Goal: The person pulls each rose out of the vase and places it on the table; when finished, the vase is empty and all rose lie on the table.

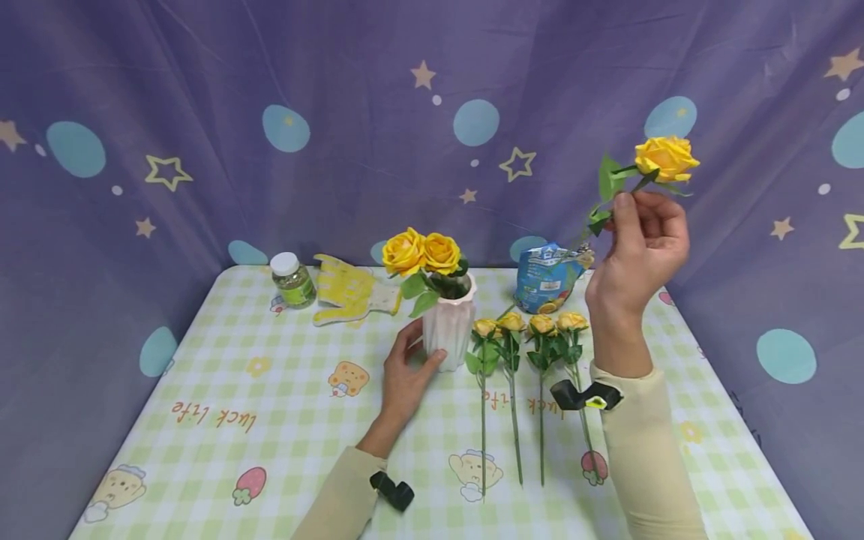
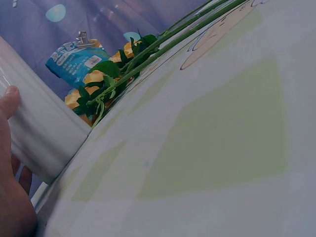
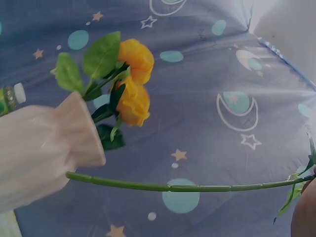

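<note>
A white fluted vase stands upright on the table with two yellow roses in its mouth. My left hand holds the vase low on its left side, the thumb across its front. Raised at the right, my right hand pinches a yellow artificial rose by the stem just under the bloom. In the right wrist view its green stem stretches toward the vase, its end appearing near the rim. Several more yellow roses lie in a row right of the vase, stems toward me.
A blue snack bag closed with a metal clip stands behind the lying roses. At the back left are a white-lidded jar and a yellow-and-white glove. A patterned curtain hangs behind the checkered table.
</note>
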The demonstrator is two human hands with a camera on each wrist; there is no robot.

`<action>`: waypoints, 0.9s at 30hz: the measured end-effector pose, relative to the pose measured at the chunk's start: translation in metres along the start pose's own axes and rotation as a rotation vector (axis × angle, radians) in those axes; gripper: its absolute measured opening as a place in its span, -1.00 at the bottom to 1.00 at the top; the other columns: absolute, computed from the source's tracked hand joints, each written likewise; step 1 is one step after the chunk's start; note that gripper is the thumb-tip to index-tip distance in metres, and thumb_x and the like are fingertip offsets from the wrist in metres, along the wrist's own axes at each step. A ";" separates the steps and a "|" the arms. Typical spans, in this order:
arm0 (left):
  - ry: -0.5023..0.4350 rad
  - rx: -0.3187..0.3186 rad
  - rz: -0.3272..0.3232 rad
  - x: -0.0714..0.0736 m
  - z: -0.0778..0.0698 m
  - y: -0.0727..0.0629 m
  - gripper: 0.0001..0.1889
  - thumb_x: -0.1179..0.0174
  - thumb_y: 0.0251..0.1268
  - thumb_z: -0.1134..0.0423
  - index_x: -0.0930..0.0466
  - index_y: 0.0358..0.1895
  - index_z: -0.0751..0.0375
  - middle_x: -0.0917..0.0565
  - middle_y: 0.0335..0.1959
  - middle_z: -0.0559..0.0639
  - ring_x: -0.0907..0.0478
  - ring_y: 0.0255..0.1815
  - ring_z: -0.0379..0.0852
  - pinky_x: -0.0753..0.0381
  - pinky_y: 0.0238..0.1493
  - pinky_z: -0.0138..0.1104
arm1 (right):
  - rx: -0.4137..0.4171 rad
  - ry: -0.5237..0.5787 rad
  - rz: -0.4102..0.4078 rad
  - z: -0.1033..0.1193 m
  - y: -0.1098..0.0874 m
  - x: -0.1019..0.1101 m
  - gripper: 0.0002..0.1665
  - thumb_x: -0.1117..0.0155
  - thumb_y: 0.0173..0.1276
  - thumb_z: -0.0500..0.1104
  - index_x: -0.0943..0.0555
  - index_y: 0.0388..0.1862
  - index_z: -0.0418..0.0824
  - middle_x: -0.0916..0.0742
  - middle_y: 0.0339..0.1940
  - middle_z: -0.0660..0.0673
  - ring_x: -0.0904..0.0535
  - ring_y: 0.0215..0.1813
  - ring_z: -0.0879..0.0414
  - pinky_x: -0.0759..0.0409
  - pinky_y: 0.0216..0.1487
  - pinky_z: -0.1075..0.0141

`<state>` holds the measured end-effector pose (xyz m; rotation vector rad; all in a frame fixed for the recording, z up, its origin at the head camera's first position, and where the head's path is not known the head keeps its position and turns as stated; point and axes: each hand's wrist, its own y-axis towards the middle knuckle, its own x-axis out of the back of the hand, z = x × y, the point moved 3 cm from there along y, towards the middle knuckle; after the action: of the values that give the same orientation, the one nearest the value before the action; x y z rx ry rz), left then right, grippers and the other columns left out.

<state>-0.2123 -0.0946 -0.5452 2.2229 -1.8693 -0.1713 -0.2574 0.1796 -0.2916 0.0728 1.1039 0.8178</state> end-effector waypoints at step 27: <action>-0.018 -0.012 0.008 0.001 0.000 0.000 -0.31 -0.57 0.40 0.31 -0.55 0.56 0.02 -0.64 0.48 0.04 -0.61 0.47 0.08 -0.57 0.54 0.02 | -0.037 -0.270 0.098 -0.015 -0.002 0.110 -0.79 -0.56 0.26 -0.57 -0.71 -0.20 -0.69 -0.81 -0.40 -0.19 -0.68 -0.40 0.10 -0.65 -0.34 0.39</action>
<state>-0.2122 -0.0951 -0.5447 2.2133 -1.8806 -0.2010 -0.2474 0.2413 -0.3835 0.2017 0.8349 0.8870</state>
